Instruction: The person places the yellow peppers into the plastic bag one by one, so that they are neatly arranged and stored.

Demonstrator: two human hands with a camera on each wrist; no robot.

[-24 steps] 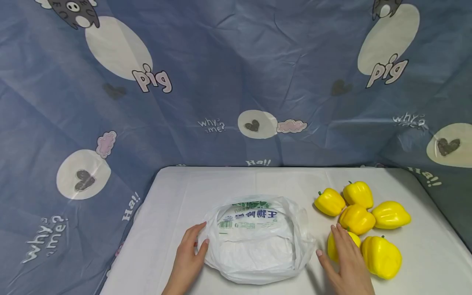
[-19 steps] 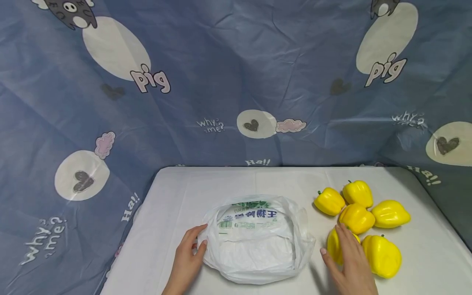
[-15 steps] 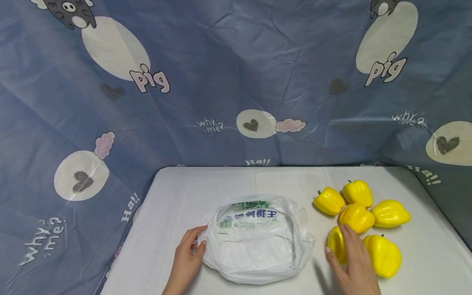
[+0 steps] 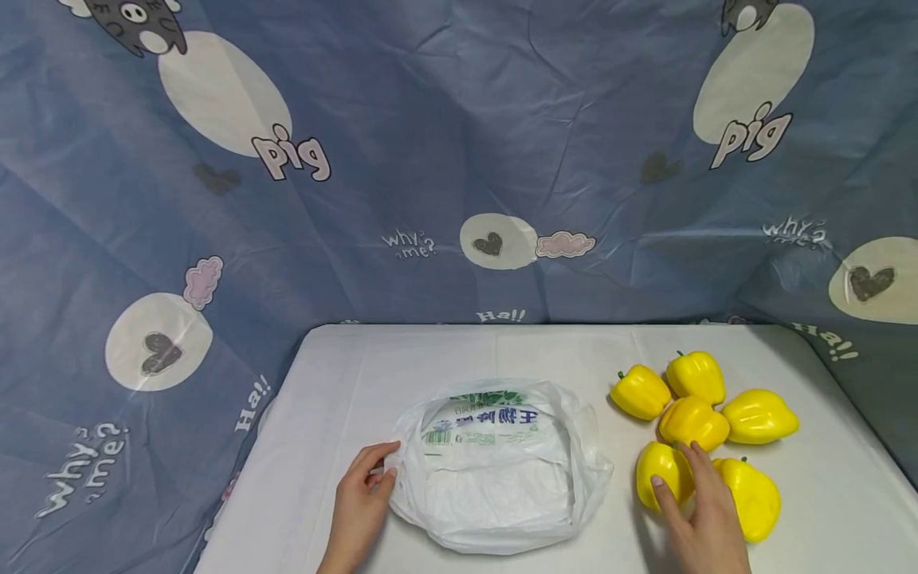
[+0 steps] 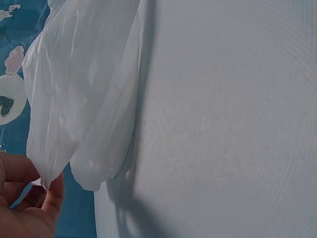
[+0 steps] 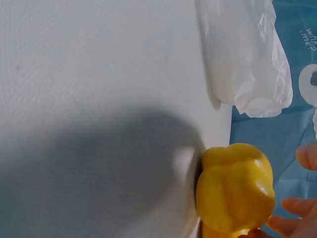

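Note:
A white plastic bag (image 4: 495, 498) with green and blue print lies with its mouth spread wide on the table. My left hand (image 4: 360, 510) pinches its left rim between thumb and fingers; the left wrist view shows the gathered edge of the bag (image 5: 94, 84) at the fingertips. On the right, my right hand (image 4: 706, 518) hovers over the nearest yellow bell pepper (image 4: 658, 476), thumb and fingers spread. In the right wrist view the thumb stays apart from this bell pepper (image 6: 235, 191), while the fingers are close by its lower side.
Several more yellow bell peppers (image 4: 693, 426) sit clustered behind and right of the right hand, one of them (image 4: 753, 502) partly behind its fingers. The white-covered table (image 4: 402, 351) ends at a blue patterned cloth backdrop (image 4: 430, 159).
My right hand has shifted a little to the right, uncovering more of the nearest bell pepper. The left hand has hardly moved at the bag's rim.

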